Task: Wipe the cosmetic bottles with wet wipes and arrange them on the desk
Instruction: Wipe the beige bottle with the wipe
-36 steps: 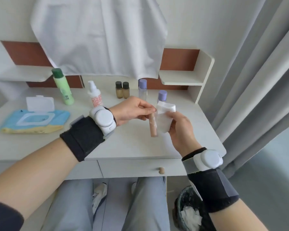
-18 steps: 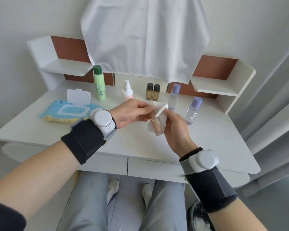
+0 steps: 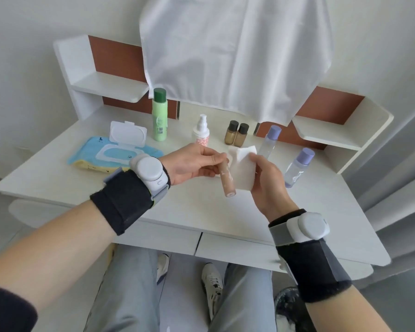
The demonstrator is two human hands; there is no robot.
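Observation:
Above the white desk my left hand pinches the top end of a slim beige tube, whose base points toward me. My right hand holds a folded white wet wipe against the tube's right side. At the back of the desk stand a green bottle, a white pump bottle, two small brown bottles and two clear bottles with purple caps.
A blue pack of wet wipes with its lid flipped open lies at the desk's left. A white cloth hangs over the back panel between two side shelves. A bin stands on the floor at lower right, by my knees.
The head view has swung left and tilted, so the desk sits more centred. The tube has tipped so its base faces me, and the wipe now lies along its right side.

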